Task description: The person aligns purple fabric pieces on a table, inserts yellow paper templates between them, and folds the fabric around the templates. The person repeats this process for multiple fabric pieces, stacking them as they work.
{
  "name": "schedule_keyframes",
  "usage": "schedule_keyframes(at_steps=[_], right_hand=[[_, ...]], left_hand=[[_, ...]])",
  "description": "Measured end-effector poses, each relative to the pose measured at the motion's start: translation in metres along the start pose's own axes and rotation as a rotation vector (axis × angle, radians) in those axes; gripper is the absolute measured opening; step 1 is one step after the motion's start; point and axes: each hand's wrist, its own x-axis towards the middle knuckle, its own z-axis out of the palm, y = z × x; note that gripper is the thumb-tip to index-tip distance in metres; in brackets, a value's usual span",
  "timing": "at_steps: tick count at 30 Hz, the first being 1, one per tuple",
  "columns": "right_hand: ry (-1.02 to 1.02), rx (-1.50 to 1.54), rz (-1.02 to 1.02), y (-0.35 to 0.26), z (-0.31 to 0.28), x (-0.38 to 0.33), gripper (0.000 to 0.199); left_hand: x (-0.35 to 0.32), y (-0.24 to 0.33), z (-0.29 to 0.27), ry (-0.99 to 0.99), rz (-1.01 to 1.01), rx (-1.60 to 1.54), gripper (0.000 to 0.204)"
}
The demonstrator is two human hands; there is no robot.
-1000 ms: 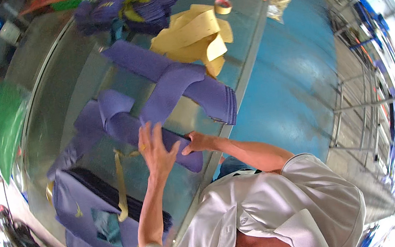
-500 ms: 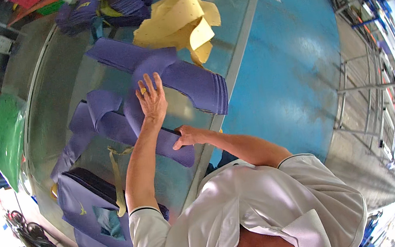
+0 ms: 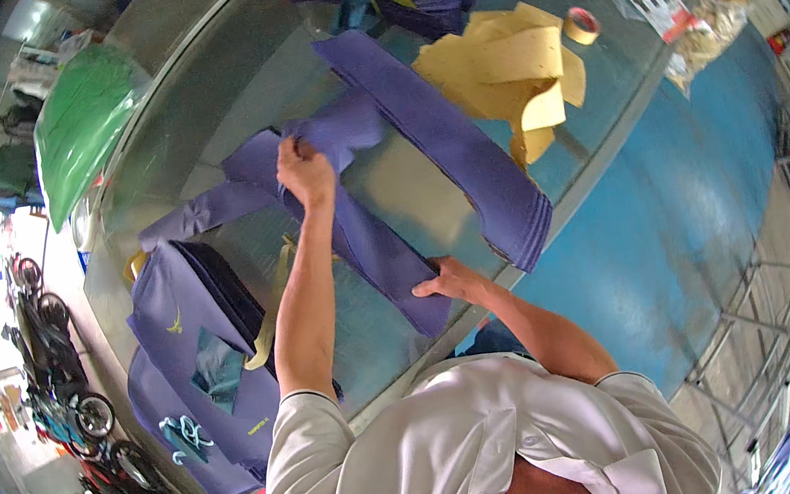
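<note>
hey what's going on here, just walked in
A person is handling purple pieces at a table. Their right hand has its grip on the near end of a purple strip; their left hand is closed on blurred purple material farther up. A stack of purple strips lies to the right, near yellow sheets.

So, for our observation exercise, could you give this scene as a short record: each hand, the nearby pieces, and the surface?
Left hand: fingers curled at a blurred purple flap; grip unclear
Right hand: grips the edge of a purple strip, thumb on top
Right of strip: long purple stack, yellow pieces, tape roll
Left of left forearm: purple panels
Surface: smooth greyish tabletop
</note>
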Motion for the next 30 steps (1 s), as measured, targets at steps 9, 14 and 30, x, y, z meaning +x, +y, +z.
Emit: schedule_keyframes(at_steps=[9, 14, 30], right_hand=[[-0.023, -0.021, 0.118, 0.004, -0.007, 0.001, 0.064], [-0.010, -0.030, 0.073, -0.010, -0.003, -0.005, 0.063], [0.003, -0.028, 0.159, -0.001, -0.002, 0.001, 0.068]], left_hand=[[-0.005, -0.108, -0.057, -0.367, -0.094, -0.503, 0.007], [-0.006, -0.109, -0.075, -0.724, 0.183, -0.137, 0.014], [0.028, -0.135, -0.036, -0.231, -0.326, -0.161, 0.029]])
